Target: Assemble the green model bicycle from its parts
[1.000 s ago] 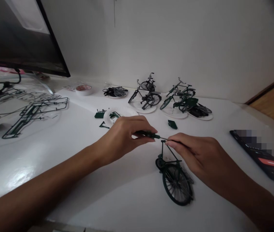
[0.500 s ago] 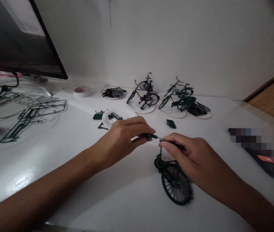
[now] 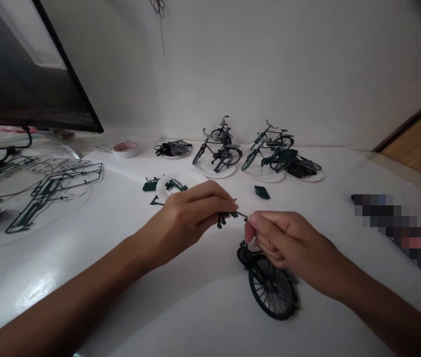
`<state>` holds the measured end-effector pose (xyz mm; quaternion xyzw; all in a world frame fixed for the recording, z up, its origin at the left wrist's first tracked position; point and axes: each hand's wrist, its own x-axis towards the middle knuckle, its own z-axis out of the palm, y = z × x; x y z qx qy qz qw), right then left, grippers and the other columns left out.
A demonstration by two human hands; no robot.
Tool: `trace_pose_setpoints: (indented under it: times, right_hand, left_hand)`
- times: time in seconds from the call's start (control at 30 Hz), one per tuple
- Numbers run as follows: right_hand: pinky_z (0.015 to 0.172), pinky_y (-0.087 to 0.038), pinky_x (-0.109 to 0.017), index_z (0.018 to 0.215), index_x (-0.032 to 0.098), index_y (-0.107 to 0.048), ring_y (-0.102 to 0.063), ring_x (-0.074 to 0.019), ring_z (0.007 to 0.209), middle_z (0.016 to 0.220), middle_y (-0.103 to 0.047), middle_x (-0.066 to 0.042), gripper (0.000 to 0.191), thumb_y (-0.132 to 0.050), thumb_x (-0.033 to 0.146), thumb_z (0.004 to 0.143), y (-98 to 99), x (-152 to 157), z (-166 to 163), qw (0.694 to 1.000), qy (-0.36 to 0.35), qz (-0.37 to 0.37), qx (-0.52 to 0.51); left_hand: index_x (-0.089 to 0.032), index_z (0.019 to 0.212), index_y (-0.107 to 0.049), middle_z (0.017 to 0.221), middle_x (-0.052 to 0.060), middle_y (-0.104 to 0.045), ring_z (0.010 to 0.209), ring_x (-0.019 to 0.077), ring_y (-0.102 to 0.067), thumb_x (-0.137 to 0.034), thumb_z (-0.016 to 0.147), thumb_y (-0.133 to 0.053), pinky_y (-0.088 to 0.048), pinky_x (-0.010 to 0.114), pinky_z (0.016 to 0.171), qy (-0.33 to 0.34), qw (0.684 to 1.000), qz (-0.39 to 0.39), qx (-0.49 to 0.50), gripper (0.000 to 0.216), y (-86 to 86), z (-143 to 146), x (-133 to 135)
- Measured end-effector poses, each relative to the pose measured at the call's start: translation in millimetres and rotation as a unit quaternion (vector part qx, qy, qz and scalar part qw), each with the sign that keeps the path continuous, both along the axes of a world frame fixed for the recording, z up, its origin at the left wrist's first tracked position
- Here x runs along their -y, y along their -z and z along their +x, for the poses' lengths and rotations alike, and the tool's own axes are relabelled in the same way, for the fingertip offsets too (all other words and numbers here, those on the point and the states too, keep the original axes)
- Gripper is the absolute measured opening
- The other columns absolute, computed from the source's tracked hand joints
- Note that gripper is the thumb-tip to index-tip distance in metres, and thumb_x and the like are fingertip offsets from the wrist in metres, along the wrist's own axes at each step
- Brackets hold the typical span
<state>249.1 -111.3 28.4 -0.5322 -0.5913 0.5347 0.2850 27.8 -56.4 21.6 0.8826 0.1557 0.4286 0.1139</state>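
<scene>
My left hand (image 3: pixel 188 218) pinches a small dark green part (image 3: pixel 228 216) of a model bicycle between thumb and fingers. My right hand (image 3: pixel 284 243) is closed round the thin end of that same part and the upper frame of a half-built dark green model bicycle (image 3: pixel 268 282). The model lies on the white table (image 3: pixel 180 307) with one spoked wheel showing below my right hand. The two hands nearly touch at the part.
Finished model bicycles (image 3: pixel 217 148) stand on paper plates at the back by the wall. A paper plate with loose parts (image 3: pixel 175 183) lies behind my left hand. Green part sprues (image 3: pixel 54 186) and a monitor (image 3: pixel 20 64) sit at left; a phone (image 3: pixel 411 233) at right.
My right hand has curled up and lifted off the frame's top, fingers closing round the part's end. The left hand stays in place with its pinch; the camera tilted slightly.
</scene>
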Motion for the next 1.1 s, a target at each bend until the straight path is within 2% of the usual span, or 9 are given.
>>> trace_pose_setpoints:
  times: [0.1,0.2,0.33,0.43,0.57,0.87,0.93,1.0,1.1]
  right_hand:
    - [0.044,-0.023,-0.022,0.082,0.021,-0.063,-0.027,-0.0087,0.049,0.057,-0.03,0.007,0.043,-0.045,0.057,0.097,2.6,0.7,-1.9,0.994,0.035,0.083,0.063]
    - [0.046,-0.025,-0.023,0.083,0.022,-0.063,-0.03,-0.0094,0.05,0.056,-0.03,0.007,0.038,-0.045,0.052,0.099,3.7,-0.5,-1.6,0.982,0.047,0.15,0.101]
    - [0.049,-0.029,-0.024,0.082,0.023,-0.062,-0.036,-0.0101,0.052,0.058,-0.038,0.006,0.035,-0.044,0.046,0.101,2.7,-2.3,-0.1,0.969,0.046,0.201,0.139]
    - [0.057,-0.035,-0.024,0.081,0.023,-0.061,-0.045,-0.011,0.061,0.065,-0.05,0.005,0.033,-0.043,0.042,0.101,2.2,-3.3,0.9,0.957,0.041,0.239,0.158]
    - [0.059,-0.035,-0.024,0.082,0.022,-0.061,-0.046,-0.0109,0.061,0.067,-0.054,0.005,0.031,-0.044,0.04,0.101,3.3,-3.8,1.9,0.954,0.027,0.25,0.16]
    - [0.051,-0.027,-0.025,0.087,0.021,-0.066,-0.034,-0.0101,0.053,0.058,-0.038,0.006,0.031,-0.047,0.041,0.1,4.1,0.6,-2.5,0.966,0.002,0.229,0.12]
    - [0.048,-0.025,-0.025,0.087,0.02,-0.066,-0.031,-0.0098,0.052,0.057,-0.033,0.007,0.034,-0.047,0.046,0.099,6.1,1.7,-4.4,0.981,0.016,0.18,0.071]
    - [0.045,-0.021,-0.024,0.086,0.019,-0.065,-0.026,-0.0087,0.049,0.057,-0.03,0.008,0.04,-0.046,0.052,0.098,9.4,2.4,-6.7,0.995,0.022,0.09,-0.019]
    - [0.042,-0.019,-0.023,0.084,0.018,-0.062,-0.02,-0.0076,0.046,0.056,-0.028,0.009,0.045,-0.043,0.056,0.098,12.9,3.3,-10.0,0.993,0.013,-0.01,-0.118]
  left_hand:
    - [-0.014,0.111,-0.07,0.112,0.011,-0.069,0.102,0.0148,-0.066,-0.003,0.092,-0.055,-0.056,0.025,0.088,-0.002,0.999,-0.05,0.017,0.027,-1.1,2.6,-1.1]
    - [-0.018,0.12,-0.068,0.121,0.009,-0.068,0.113,0.0164,-0.064,-0.002,0.093,-0.05,-0.054,0.026,0.096,0.018,0.989,-0.143,0.021,0.037,-2.5,1.7,-0.5]
    - [-0.019,0.131,-0.061,0.135,0.009,-0.061,0.128,0.0197,-0.056,0.0,0.093,-0.042,-0.049,0.031,0.107,0.093,0.941,-0.32,0.052,0.047,-5.4,-3.0,2.3]
    - [-0.019,0.134,-0.058,0.134,0.01,-0.063,0.128,0.0217,-0.057,-0.009,0.098,-0.044,-0.049,0.034,0.108,0.105,0.914,-0.383,0.082,0.04,-7.6,-3.8,4.1]
    - [-0.018,0.128,-0.061,0.127,0.011,-0.067,0.122,0.0234,-0.062,-0.019,0.099,-0.053,-0.051,0.037,0.105,0.076,0.912,-0.39,0.099,0.031,-6.9,0.0,4.1]
    - [-0.013,0.108,-0.066,0.103,0.008,-0.075,0.103,0.0185,-0.071,-0.013,0.093,-0.062,-0.057,0.028,0.094,0.056,0.927,-0.347,0.133,0.016,-3.4,4.1,3.7]
    - [-0.014,0.109,-0.064,0.1,0.007,-0.076,0.102,0.018,-0.071,-0.012,0.092,-0.063,-0.058,0.028,0.093,0.048,0.928,-0.341,0.142,0.017,-3.8,4.2,4.8]
    - [-0.015,0.109,-0.063,0.099,0.006,-0.076,0.102,0.0179,-0.072,-0.011,0.092,-0.063,-0.058,0.028,0.093,0.036,0.937,-0.314,0.151,0.018,-2.9,4.6,5.9]
    - [-0.018,0.108,-0.064,0.102,0.005,-0.076,0.102,0.0174,-0.071,-0.009,0.092,-0.063,-0.058,0.028,0.092,0.011,0.956,-0.257,0.141,0.019,1.2,5.6,6.9]
